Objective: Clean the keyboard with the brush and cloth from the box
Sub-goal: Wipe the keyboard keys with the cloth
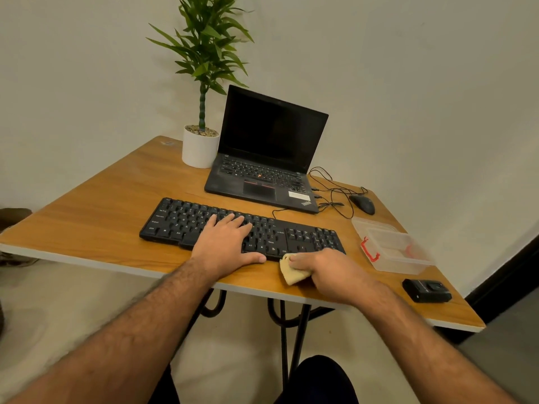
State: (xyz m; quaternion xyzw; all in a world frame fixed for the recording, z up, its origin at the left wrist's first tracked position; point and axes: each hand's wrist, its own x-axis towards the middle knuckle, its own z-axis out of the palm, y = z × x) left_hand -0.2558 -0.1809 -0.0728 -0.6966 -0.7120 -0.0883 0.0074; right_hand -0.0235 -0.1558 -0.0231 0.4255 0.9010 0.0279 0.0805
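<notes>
Two hands work at the keyboard [242, 228]: left hand [224, 243] flat on its keys, right hand [329, 269] clutching the cloth [291, 271] at its front edge. Right of it sits the box [396, 252]; behind, laptop [265, 158] and mouse [362, 204].

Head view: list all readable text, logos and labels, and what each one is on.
"Ctrl", "Alt", "Q", "W", "A", "X": key legends on the black keyboard; the other keys are too blurred to read.
"ThinkPad", only partly legible: logo at the palm-rest corner of the laptop.
White sticker on the laptop: print too small to read.
Small black device: no readable marking.
Clear box: no text visible.
</notes>
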